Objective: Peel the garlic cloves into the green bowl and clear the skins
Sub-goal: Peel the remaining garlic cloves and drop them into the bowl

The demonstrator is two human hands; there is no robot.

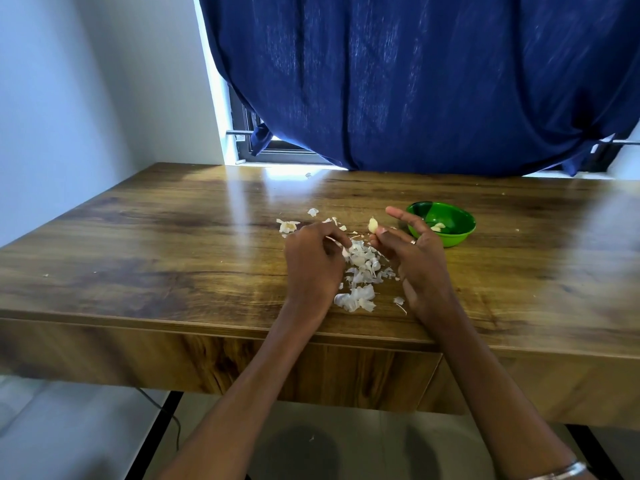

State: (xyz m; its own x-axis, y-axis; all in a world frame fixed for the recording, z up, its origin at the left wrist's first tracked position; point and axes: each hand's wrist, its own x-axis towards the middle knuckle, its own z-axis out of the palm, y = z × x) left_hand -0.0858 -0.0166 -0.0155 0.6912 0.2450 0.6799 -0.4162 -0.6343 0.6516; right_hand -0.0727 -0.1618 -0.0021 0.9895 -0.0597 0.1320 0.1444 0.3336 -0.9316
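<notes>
- The right hand, just right of the frame's centre, pinches a pale garlic clove between thumb and fingertips; its forefinger sticks out straight toward the upper left; a ring shows on one finger
- The left hand, just left of centre, has its fingers curled down over the heap of skins; it seems to pinch a thin strip of skin at its fingertips, though the blur makes this hard to tell
- The two hands sit near each other but apart, with the white skins spread on the table between them
- The green bowl stands right of centre, just behind the right hand; at least one pale peeled piece lies inside
- More scraps of skin lie scattered toward the middle of the wooden table; a larger papery bit sits beyond the left hand
- A dark blue curtain fills the upper right of the frame; a bracelet shows on the right wrist at the lower right edge
</notes>
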